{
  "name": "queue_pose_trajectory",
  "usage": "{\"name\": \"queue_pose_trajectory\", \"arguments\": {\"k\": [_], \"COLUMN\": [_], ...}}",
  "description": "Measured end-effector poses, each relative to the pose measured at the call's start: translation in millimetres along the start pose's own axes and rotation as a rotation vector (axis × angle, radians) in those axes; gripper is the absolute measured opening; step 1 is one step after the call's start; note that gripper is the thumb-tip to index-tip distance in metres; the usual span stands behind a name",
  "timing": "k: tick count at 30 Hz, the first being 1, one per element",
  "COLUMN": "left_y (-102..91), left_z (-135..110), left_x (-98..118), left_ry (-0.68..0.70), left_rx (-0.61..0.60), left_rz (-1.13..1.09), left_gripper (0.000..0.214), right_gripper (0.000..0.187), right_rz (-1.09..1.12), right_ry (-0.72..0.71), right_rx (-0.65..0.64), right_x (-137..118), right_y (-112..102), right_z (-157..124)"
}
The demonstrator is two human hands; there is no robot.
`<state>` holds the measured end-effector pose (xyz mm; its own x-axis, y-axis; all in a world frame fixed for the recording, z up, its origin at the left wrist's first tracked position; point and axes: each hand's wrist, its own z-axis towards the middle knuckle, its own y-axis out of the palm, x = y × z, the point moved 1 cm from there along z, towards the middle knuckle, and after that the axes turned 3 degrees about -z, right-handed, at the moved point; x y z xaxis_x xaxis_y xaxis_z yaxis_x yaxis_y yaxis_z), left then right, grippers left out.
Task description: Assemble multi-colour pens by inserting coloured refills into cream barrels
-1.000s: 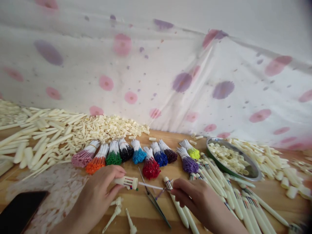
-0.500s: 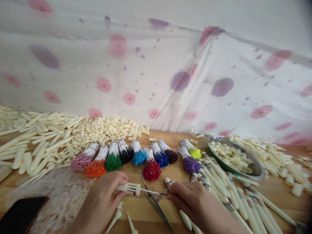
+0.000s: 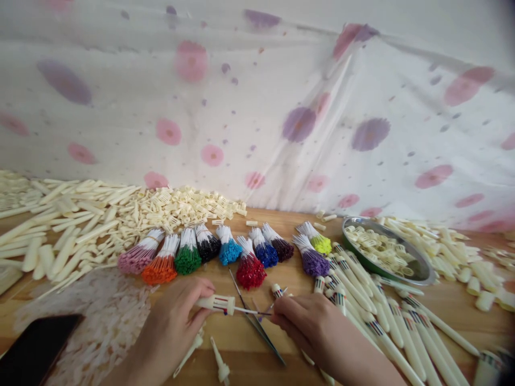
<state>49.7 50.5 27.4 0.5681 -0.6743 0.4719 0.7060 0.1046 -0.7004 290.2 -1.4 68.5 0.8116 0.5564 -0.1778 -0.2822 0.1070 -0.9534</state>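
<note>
Between the fingers and thumb of my left hand is a cream slotted pen barrel with coloured slides in its slots. A thin white pen refill with a dark end runs from the barrel's open end to my right hand, whose fingertips pinch the dark end. Beneath the refill, metal tweezers lie slantwise on the table. A slotted pen part lies just beyond my right fingers. Bundles of coloured refills stand in a row ahead, among them a red bundle and an orange bundle.
Finished-looking multicolour pens lie at right, below a metal bowl of slotted cream parts. Cream tubes are heaped at left. A black phone rests beside translucent pieces. Two pointed cream parts lie near the front, one a cone-tipped piece.
My right hand has come slightly closer to the barrel, so less of the refill shows between them. The whole view has shifted a little.
</note>
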Motion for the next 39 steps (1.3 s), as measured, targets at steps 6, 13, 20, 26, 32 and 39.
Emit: {"name": "queue_pose_trajectory", "arguments": {"k": [6, 13, 20, 26, 32, 39], "left_y": [-2.2, -1.6, -1.3, 1.2, 2.0, 11.0], "left_z": [3.3, 1.5, -1.9, -4.4, -3.3, -8.5], "left_x": [2.9, 3.6, 7.5, 8.0, 11.2, 15.1], "left_ry": [0.006, 0.045, 0.065, 0.035, -0.064, -0.125], "left_rx": [-0.007, -0.006, -0.047, -0.066, -0.076, -0.05], "left_rz": [-0.014, 0.03, 0.033, -0.011, -0.098, -0.218], "left_gripper": [0.015, 0.016, 0.021, 0.022, 0.015, 0.015], "right_gripper": [0.037, 0.033, 0.031, 0.033, 0.031, 0.034], "right_rz": [-0.005, -0.043, -0.114, -0.076, 0.081, 0.142], "right_ry": [-0.012, -0.012, 0.042, 0.066, 0.051, -0.008], "right_rx": [-0.006, 0.066, 0.059, 0.094, 0.111, 0.326], "right_x": [0.1, -3.3, -3.4, -6.5, -14.9, -25.9], "right_y": [-0.3, -1.4, 3.5, -2.4, -14.1, 21.3], "right_z": [0.5, -1.9, -0.3, -3.5, -6.5, 11.2]}}
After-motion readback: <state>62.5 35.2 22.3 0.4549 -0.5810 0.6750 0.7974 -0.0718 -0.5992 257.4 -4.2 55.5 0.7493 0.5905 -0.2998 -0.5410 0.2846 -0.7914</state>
